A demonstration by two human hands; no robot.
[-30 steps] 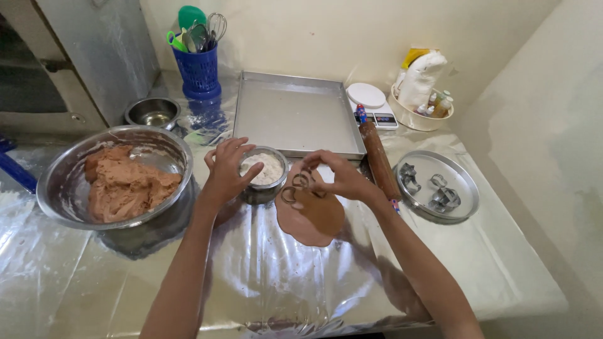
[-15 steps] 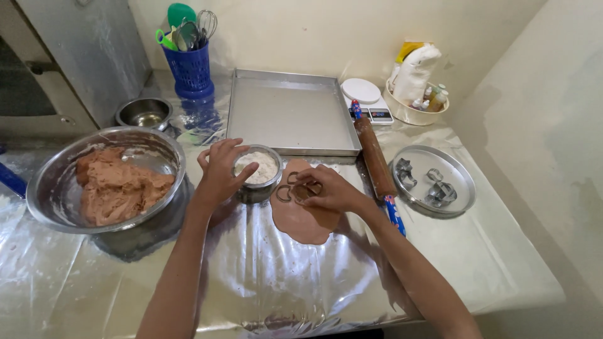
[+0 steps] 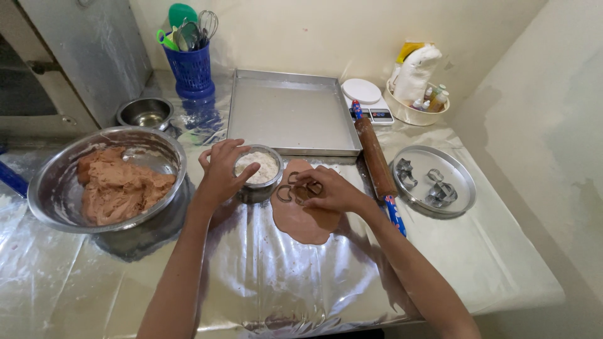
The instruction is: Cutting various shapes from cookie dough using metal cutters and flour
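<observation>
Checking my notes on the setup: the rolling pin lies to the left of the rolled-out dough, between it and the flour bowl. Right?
Not quite. The head view shows the rolling pin to the right of the rolled-out dough, between it and the round tray of cutters. The flour bowl sits on the dough's left.

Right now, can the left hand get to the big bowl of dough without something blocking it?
Probably yes. The left hand rests at the small flour bowl, and the big bowl of dough sits just to its left, with nothing between them.
</observation>
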